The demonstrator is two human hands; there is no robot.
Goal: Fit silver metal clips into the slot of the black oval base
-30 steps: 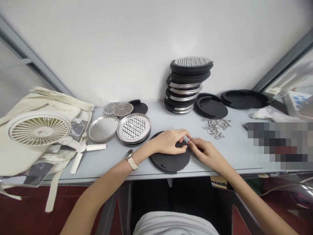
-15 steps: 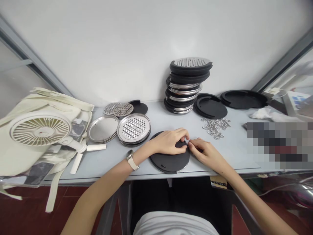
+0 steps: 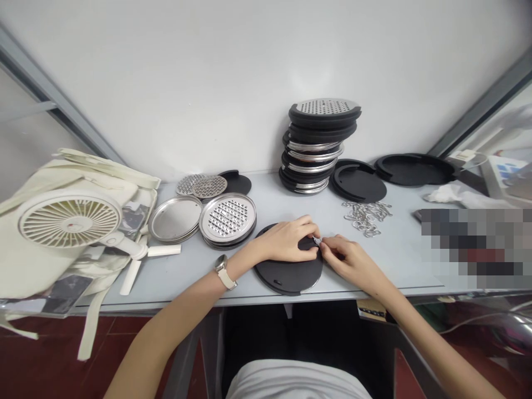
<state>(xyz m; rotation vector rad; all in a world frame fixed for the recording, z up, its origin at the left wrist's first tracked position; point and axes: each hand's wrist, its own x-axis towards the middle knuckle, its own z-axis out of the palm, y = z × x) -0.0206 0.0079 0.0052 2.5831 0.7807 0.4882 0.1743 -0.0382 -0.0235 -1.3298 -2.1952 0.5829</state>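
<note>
A round black plastic disc (image 3: 286,275) lies flat near the front edge of the table, with a slot close to its lower rim. Spread across its upper part is my left hand (image 3: 286,241), fingers curled and thumb bent, gripping the disc by its right side. At that side my right hand (image 3: 343,255) pinches a small silver metal piece (image 3: 317,241) between thumb and forefinger. This piece sits against the disc's edge, between both hands' fingertips. How it joins the disc is hidden by my fingers.
Silver wire hooks or rings (image 3: 366,217) lie loose beyond my right hand. A tall stack of black holders and grater discs (image 3: 320,147) stands at the back. Left are a grater plate (image 3: 228,217), plain metal plates (image 3: 174,219) and a white fan (image 3: 70,221). Black rings (image 3: 359,183) lie right.
My left fingers have shifted slightly at the disc's right edge, and the small metal piece is a little differently angled. Everything else stays in place.
</note>
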